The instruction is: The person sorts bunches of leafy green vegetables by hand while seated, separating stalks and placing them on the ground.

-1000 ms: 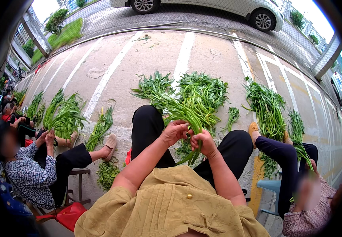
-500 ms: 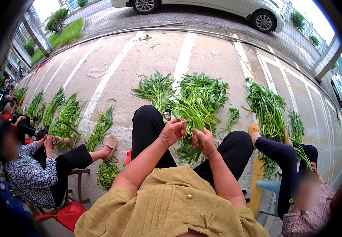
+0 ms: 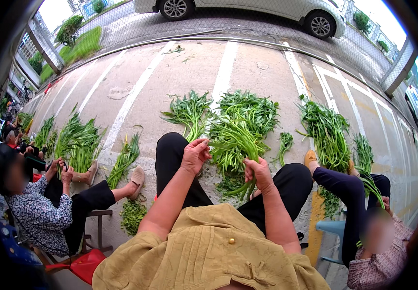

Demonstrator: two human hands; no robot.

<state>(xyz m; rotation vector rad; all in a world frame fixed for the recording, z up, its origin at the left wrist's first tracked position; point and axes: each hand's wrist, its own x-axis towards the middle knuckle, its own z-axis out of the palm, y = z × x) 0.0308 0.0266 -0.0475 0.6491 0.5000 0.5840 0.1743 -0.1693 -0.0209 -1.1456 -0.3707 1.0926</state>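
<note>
Green stems (image 3: 243, 144): clasped in curled right hand (image 3: 259, 173) | beside raised left hand (image 3: 196, 155), fingertips pressed together, cannot tell on what | slanting lengthwise forward-left, leafy end foremost

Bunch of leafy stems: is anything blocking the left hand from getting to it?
Nothing visible stands between the left hand and the bunch of leafy stems gripped in the right hand. The left hand is right beside the leaves; whether it touches them is unclear. The larger green pile lies on the ground beneath.
</note>
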